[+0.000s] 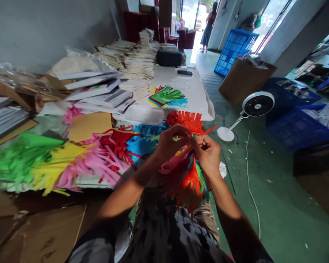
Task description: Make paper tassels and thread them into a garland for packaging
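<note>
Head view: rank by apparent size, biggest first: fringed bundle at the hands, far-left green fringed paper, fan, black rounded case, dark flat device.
1. Far-left green fringed paper and fringed bundle: unsure, bundle partly covered
2. Fan
3. Black rounded case
4. Dark flat device

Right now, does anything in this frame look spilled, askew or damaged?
Yes, litter: small pale scraps lie scattered on the green floor around a white cord, and a crumpled white piece shows beside the right hand. They look dropped rather than placed.
</note>
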`<move>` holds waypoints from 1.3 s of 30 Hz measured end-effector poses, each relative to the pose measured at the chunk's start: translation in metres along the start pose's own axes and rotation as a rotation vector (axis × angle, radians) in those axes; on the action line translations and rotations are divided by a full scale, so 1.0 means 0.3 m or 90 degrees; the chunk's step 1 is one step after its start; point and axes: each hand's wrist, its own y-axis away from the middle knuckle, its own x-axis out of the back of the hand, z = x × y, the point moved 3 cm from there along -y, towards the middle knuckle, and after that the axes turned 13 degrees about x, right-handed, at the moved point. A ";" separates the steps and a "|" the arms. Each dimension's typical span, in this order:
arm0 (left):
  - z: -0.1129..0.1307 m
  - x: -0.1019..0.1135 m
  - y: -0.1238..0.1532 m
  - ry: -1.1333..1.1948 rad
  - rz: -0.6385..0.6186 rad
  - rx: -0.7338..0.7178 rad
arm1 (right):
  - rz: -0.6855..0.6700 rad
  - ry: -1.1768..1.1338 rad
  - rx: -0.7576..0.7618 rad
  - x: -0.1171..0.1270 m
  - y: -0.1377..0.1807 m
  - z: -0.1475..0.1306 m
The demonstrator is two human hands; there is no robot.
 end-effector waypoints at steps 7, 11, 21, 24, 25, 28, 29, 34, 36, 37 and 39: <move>0.027 0.008 0.008 0.011 -0.070 0.072 | -0.018 0.022 0.005 0.000 0.001 -0.011; 0.038 0.009 0.006 -0.061 -0.007 -0.008 | -0.028 0.030 0.017 -0.004 0.002 -0.016; 0.060 -0.007 -0.006 -0.166 0.102 -0.007 | -0.036 -0.019 0.015 -0.010 -0.001 -0.030; 0.034 -0.016 -0.005 -0.119 0.064 0.021 | -0.033 -0.008 0.024 -0.006 -0.002 -0.033; 0.023 -0.019 -0.002 -0.088 0.046 0.029 | -0.033 -0.004 0.029 -0.005 -0.003 -0.033; 0.001 -0.025 0.011 0.031 -0.019 0.044 | -0.028 -0.005 0.042 -0.001 -0.003 -0.032; -0.002 -0.026 0.017 0.064 -0.039 0.048 | -0.027 -0.008 0.043 0.001 -0.003 -0.031; 0.005 -0.029 0.038 0.089 -0.079 0.046 | -0.024 0.001 0.034 0.006 -0.001 -0.027; 0.008 -0.032 0.039 0.083 -0.067 0.039 | -0.024 0.001 0.034 0.006 -0.001 -0.027; 0.008 -0.034 0.038 0.083 -0.062 0.040 | -0.024 0.000 0.033 0.006 -0.001 -0.028; 0.008 -0.038 0.036 0.092 -0.058 0.043 | -0.021 -0.004 0.032 0.005 -0.003 -0.031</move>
